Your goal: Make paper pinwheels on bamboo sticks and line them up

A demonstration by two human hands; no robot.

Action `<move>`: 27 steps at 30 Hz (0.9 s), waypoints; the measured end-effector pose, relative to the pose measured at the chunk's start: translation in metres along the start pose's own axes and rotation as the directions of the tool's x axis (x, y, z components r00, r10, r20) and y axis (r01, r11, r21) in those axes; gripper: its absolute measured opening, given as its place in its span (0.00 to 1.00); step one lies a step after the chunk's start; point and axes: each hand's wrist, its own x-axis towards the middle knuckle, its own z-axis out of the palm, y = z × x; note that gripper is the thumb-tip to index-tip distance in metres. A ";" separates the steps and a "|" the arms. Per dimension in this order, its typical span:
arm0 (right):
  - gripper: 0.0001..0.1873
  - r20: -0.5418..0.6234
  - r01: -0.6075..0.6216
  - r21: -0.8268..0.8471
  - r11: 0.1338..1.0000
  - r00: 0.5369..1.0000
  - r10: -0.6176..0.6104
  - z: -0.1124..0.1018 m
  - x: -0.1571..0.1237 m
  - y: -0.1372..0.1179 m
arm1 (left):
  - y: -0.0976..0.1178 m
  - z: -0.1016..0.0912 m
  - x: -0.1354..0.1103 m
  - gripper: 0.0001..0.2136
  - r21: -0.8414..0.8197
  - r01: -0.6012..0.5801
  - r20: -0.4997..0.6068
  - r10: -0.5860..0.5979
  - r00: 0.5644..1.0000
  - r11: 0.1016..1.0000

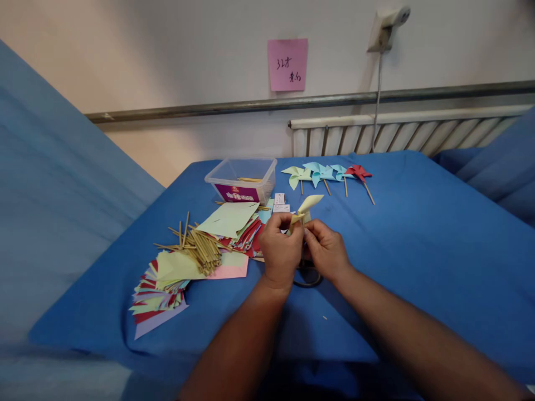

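Note:
My left hand [281,249] and my right hand [326,249] meet above the middle of the blue table [418,245]. Both are closed in a pinch on a folded pale yellow paper piece [308,206] that sticks up between the fingers. Under the hands lies a dark scissors handle loop [308,278], partly hidden. To the left lie a heap of thin wooden sticks [199,248] and stacks of coloured paper squares [167,278]. Several finished paper pinwheels [326,174] on sticks lie in a row behind the hands.
A clear plastic box [242,179] with a purple label stands at the back left of the table. Two small white cards [280,203] lie beside it. A radiator [401,133] and a pink note [287,64] are on the wall. Blue cloth rises at the left.

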 end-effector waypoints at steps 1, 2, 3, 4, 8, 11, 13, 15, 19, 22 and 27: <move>0.10 0.000 0.013 -0.036 0.999 1.000 -0.013 -0.001 0.000 -0.001 | 0.001 0.000 0.000 0.02 -0.006 0.003 0.000 -0.003 1.000 1.000; 0.11 0.003 0.021 -0.058 0.998 1.000 -0.021 -0.001 0.000 -0.002 | 0.001 0.000 0.000 0.02 -0.015 0.008 0.000 -0.008 1.000 1.000; 0.11 0.004 0.025 -0.067 0.997 1.000 -0.024 -0.001 -0.001 -0.002 | 0.002 0.000 0.000 0.02 -0.025 0.015 0.001 -0.015 1.000 1.000; 0.10 0.004 0.023 -0.068 0.997 1.000 -0.023 -0.001 -0.001 -0.002 | 0.003 0.000 0.000 0.02 -0.036 0.024 0.002 -0.024 1.000 0.999; 0.09 -0.019 0.024 -0.044 0.999 0.999 -0.025 -0.001 -0.003 -0.002 | 0.004 -0.001 0.000 0.02 -0.072 0.053 0.013 -0.052 0.999 0.996; 0.08 -0.056 0.056 -0.007 0.998 0.997 -0.057 -0.001 -0.003 -0.002 | 0.003 0.000 0.000 0.02 -0.078 0.054 0.018 -0.053 0.998 0.995; 0.08 -0.083 0.073 0.014 0.997 0.994 -0.072 -0.002 -0.002 -0.002 | 0.001 0.000 0.000 0.03 -0.087 0.057 0.022 -0.055 0.998 0.995; 0.09 -0.099 0.083 0.024 0.996 0.992 -0.080 -0.003 -0.001 -0.003 | 0.000 0.001 0.000 0.03 -0.105 0.067 0.028 -0.064 0.998 0.992; 0.10 -0.086 0.047 0.107 0.993 0.996 -0.038 -0.002 0.001 -0.006 | -0.001 0.001 0.000 0.03 -0.133 0.072 0.029 -0.069 0.997 0.989; 0.12 -0.076 -0.011 0.237 0.971 0.997 0.030 0.000 0.002 -0.009 | -0.001 0.001 0.000 0.03 -0.135 0.077 0.030 -0.073 0.997 0.988; 0.16 -0.092 -0.045 0.323 0.945 0.993 0.078 0.001 0.004 -0.012 | 0.000 0.002 0.000 0.03 -0.094 0.065 0.023 -0.063 0.998 0.993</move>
